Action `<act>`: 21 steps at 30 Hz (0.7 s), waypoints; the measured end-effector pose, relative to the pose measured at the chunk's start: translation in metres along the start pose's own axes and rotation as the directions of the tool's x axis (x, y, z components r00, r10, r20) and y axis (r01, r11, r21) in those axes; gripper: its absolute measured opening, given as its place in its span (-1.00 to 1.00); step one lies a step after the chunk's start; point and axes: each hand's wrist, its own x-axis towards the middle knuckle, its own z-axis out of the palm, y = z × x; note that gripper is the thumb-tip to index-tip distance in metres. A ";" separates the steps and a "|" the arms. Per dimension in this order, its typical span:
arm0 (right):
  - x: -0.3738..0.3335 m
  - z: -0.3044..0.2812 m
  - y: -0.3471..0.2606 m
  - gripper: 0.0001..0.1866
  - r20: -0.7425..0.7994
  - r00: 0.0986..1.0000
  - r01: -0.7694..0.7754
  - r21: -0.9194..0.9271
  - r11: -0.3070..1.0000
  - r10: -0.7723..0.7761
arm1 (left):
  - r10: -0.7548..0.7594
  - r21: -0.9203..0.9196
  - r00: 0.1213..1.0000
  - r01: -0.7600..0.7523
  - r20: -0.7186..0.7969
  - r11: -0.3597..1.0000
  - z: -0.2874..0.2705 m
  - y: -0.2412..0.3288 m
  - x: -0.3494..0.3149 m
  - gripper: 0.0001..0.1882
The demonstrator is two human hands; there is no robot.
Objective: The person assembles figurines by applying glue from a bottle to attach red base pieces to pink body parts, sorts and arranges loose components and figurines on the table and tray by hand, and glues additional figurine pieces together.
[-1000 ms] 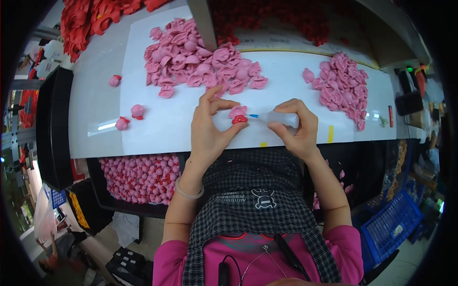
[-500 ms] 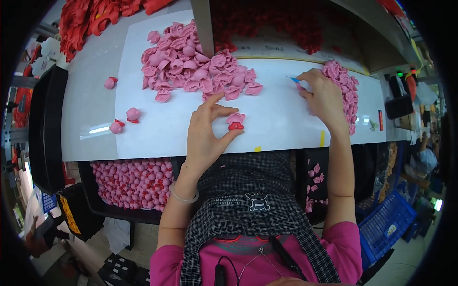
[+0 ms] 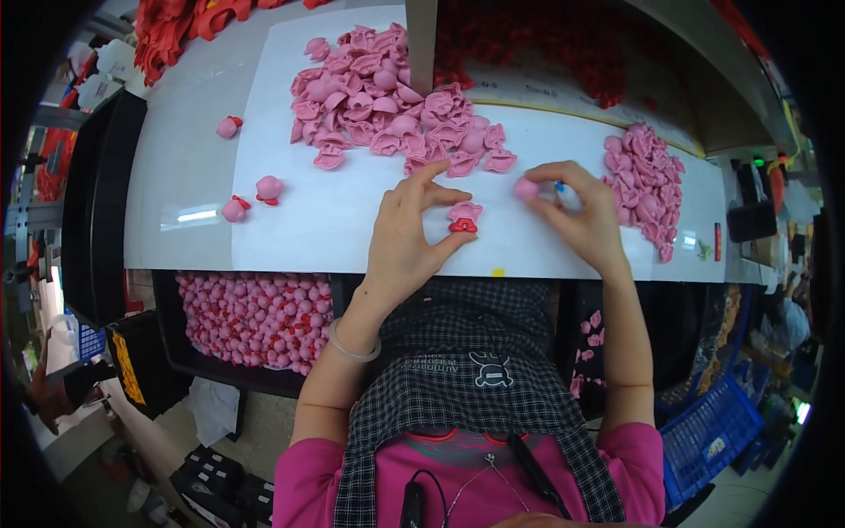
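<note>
Between thumb and fingertips, my left hand (image 3: 407, 220) holds a pink hollow half-shell (image 3: 465, 211) with a red bow-shaped piece (image 3: 462, 226) at its lower edge. The shell's open side faces up, just above the white sheet (image 3: 343, 229). To its right, my right hand (image 3: 581, 211) pinches a rounded pink half-shell (image 3: 526, 188) between thumb and forefinger. A small blue-ended tool (image 3: 560, 187) is tucked in the same hand, its body mostly hidden by the fingers. Ahead of my left hand lies a large heap of pink half-shells (image 3: 378, 101).
Another pink heap (image 3: 647, 189) lies right of my right hand. Several joined pink balls with red pieces (image 3: 268, 189) sit at left. A black bin of pink-and-red pieces (image 3: 255, 321) stands below the table's left edge. A metal post (image 3: 422, 44) rises behind the large heap.
My right hand has come left from the right-hand heap, bringing a pink half-shell close to my left hand. My left hand keeps its hold. The whole view has shifted somewhat.
</note>
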 end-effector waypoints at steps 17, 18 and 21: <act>-0.001 0.051 -0.025 -0.78 0.061 0.993 0.075 0.298 0.952 -0.097 | 0.000 -0.063 1.000 -0.001 -0.020 0.998 0.002 -0.001 0.000 -0.13; -0.001 0.051 -0.026 -0.78 0.076 0.993 0.065 0.280 0.958 -0.090 | 0.011 -0.045 0.999 -0.012 -0.031 0.999 0.002 -0.001 0.000 -0.14; 0.001 0.049 -0.027 -0.68 0.050 0.974 0.199 0.279 0.939 -0.222 | 0.067 0.002 0.994 -0.067 -0.081 0.998 0.000 0.002 -0.003 -0.17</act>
